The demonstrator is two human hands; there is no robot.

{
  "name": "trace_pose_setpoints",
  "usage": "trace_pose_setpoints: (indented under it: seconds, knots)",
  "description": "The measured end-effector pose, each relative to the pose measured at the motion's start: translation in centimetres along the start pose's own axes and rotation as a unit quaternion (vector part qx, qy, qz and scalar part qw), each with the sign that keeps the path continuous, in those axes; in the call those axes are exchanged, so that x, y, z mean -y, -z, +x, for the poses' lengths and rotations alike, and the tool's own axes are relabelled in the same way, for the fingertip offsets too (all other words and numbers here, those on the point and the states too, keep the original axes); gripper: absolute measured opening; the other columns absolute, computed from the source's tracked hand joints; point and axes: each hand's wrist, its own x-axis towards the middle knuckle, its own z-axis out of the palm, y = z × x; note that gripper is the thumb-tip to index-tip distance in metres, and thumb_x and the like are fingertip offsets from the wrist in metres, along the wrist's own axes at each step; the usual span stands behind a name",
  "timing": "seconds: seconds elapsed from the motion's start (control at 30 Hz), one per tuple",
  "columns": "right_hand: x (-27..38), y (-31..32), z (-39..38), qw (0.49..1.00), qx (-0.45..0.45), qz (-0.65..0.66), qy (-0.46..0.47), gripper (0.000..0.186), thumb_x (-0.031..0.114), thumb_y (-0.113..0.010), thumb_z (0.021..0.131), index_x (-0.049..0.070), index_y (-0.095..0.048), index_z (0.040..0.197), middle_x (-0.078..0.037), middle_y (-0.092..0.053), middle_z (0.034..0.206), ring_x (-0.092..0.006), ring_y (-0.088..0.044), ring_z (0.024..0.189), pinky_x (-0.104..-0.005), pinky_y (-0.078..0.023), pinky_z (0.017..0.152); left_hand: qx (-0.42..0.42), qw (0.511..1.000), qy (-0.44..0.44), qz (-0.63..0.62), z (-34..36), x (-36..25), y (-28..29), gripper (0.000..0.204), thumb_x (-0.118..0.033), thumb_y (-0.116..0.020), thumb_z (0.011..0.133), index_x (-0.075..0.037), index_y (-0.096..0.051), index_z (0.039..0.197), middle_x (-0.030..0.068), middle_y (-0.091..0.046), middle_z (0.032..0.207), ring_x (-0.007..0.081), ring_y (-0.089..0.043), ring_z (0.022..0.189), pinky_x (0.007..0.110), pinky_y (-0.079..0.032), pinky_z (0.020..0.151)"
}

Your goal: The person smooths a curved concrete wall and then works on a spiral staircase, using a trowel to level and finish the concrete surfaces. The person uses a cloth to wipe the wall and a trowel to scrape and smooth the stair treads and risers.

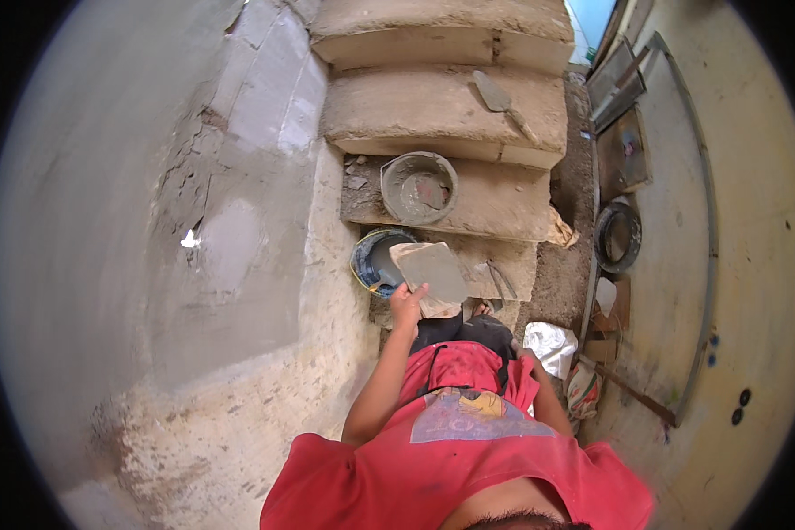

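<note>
My left hand (405,306) is closed on the lower left edge of a flat, squarish board (437,272), with a grey face and tan edges. The board is tilted in front of my knees and overlaps a dark bucket (383,259) of greyish liquid. A yellowish line runs along the bucket's rim. On the step above stands a round tub (420,187) crusted with grey mortar, some of it inside. Down by my right hip, my right hand (523,352) shows only in part; its fingers are hidden.
Concrete stairs (442,110) rise ahead, a pointed trowel (503,104) lying on one tread. A thin metal tool (502,281) rests right of the board. Partly plastered wall (238,265) bounds the left. A silvery bag (550,348) and a black ring-shaped object (617,237) are on the right.
</note>
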Motion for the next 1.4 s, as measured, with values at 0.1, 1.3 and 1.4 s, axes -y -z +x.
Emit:
trace_pose_setpoints:
  seconds: [0.1,1.3,1.4]
  knots:
    - [7.5,1.1,-0.8,0.989,-0.095,-0.114,0.022,0.051,0.042,-0.065,0.103,-0.006,-0.073,0.119,-0.021,-0.079,0.1,-0.0288,-0.078,0.085,-0.0418,-0.06,0.076,-0.068,0.997,-0.026,-0.035,0.2,-1.7,1.4,0.034,-0.003,-0.075,0.096,0.003,-0.068,0.129,0.0103,-0.075,0.125,0.0181,-0.07,0.11,0.032,-0.051,0.102]
    - [68.9,5.6,3.3,0.925,-0.199,-0.24,0.217,0.045,0.028,-0.071,0.093,-0.004,-0.06,0.122,-0.017,-0.067,0.08,-0.0298,-0.068,0.065,-0.0426,-0.055,0.06,-0.178,0.978,0.009,-0.112,14.1,-16.5,-6.9,0.028,-0.003,-0.071,0.099,0.004,-0.069,0.126,0.0078,-0.076,0.119,0.0142,-0.069,0.103,0.03,-0.053,0.093]
    - [71.6,4.9,-4.8,0.934,-0.156,-0.25,0.203,0.043,0.029,-0.067,0.096,-0.002,-0.057,0.126,-0.015,-0.067,0.076,-0.026,-0.067,0.06,-0.0407,-0.055,0.056,-0.178,0.978,0.007,-0.107,14.0,-20.0,-8.5,0.027,-0.003,-0.072,0.098,0.003,-0.07,0.124,0.0073,-0.076,0.117,0.014,-0.069,0.102,0.031,-0.053,0.092]
